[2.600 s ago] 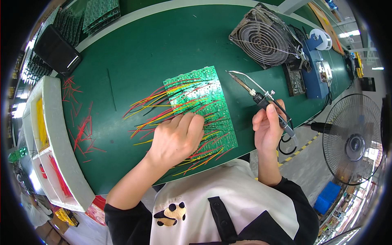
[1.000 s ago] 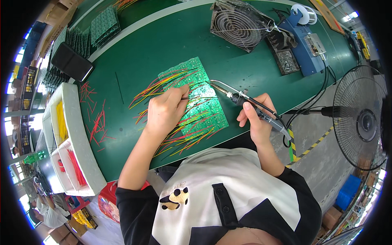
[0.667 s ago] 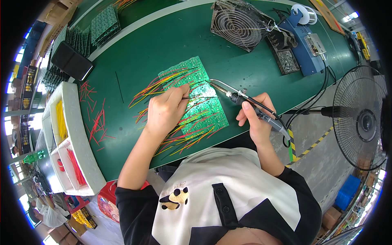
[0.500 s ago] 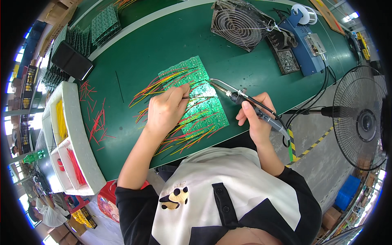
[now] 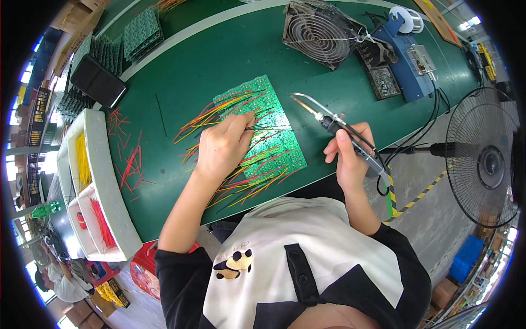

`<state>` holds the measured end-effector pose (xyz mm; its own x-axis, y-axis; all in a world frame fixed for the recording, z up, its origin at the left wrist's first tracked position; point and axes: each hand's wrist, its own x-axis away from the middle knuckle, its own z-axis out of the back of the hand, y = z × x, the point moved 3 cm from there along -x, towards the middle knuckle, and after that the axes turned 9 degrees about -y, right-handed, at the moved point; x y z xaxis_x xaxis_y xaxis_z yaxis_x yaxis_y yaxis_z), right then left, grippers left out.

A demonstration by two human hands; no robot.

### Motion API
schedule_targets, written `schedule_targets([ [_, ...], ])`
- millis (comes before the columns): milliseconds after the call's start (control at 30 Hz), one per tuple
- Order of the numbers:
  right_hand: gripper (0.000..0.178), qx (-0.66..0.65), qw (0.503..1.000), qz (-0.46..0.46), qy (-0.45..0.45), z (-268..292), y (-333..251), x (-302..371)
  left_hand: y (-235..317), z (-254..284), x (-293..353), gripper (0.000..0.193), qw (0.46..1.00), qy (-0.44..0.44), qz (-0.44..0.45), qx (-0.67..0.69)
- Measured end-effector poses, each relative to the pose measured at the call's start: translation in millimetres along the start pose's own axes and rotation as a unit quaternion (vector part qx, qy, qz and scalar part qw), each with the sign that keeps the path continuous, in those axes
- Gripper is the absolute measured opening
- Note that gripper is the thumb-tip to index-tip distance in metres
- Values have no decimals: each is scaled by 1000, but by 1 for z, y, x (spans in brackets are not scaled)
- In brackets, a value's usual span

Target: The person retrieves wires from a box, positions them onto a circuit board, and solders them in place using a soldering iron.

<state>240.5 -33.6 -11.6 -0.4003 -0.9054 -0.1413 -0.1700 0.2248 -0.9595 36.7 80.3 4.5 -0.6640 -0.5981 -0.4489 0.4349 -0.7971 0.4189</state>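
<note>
A green circuit board panel (image 5: 278, 143) lies on the bench, with many red, yellow and black wires (image 5: 204, 117) reaching out from it to the left. My left hand (image 5: 221, 145) rests over its left part, fingers pinched on a thin black wire (image 5: 268, 129) whose end lies across the board. In my right hand (image 5: 350, 159) is a soldering iron (image 5: 330, 124) with a thin metal feed tube alongside. Its tip points up and left, apart from the board's right edge.
A white foam tray (image 5: 118, 219) with yellow and red wires stands left, near loose red wire pieces (image 5: 131, 164). A black box-shaped item (image 5: 97, 80) and stacked boards (image 5: 142, 34) lie farther back. A fan unit (image 5: 320, 35), blue solder station (image 5: 408, 63) and standing fan (image 5: 487, 159) are right.
My right hand has drawn the soldering iron up and to the right, so its tip has left the board's edge. My left hand stays in place.
</note>
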Motion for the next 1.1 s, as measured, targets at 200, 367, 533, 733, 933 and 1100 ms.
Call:
schedule_targets([
  [200, 18, 13, 997, 24, 74, 7, -4, -8, 7, 20, -5, 15, 995, -36, 36, -86],
  [367, 17, 27, 994, 40, 98, 16, -7, -12, 1, 52, -5, 12, 986, 54, 148, -47],
  [533, 16, 28, 995, 48, 82, 11, -7, -11, 58, 31, 9, 11, 990, -81, 110, 25],
  [733, 21, 34, 997, 39, 52, 8, -5, -12, 56, 5, 26, 7, 985, -88, 151, 9],
  [933, 20, 29, 997, 54, 45, 12, -5, -7, 53, 11, 24, 7, 982, -37, 178, 55],
  [1100, 19, 21, 998, 42, 44, 12, -6, -6, 56, 8, 28, 6, 978, -24, 200, 57],
])
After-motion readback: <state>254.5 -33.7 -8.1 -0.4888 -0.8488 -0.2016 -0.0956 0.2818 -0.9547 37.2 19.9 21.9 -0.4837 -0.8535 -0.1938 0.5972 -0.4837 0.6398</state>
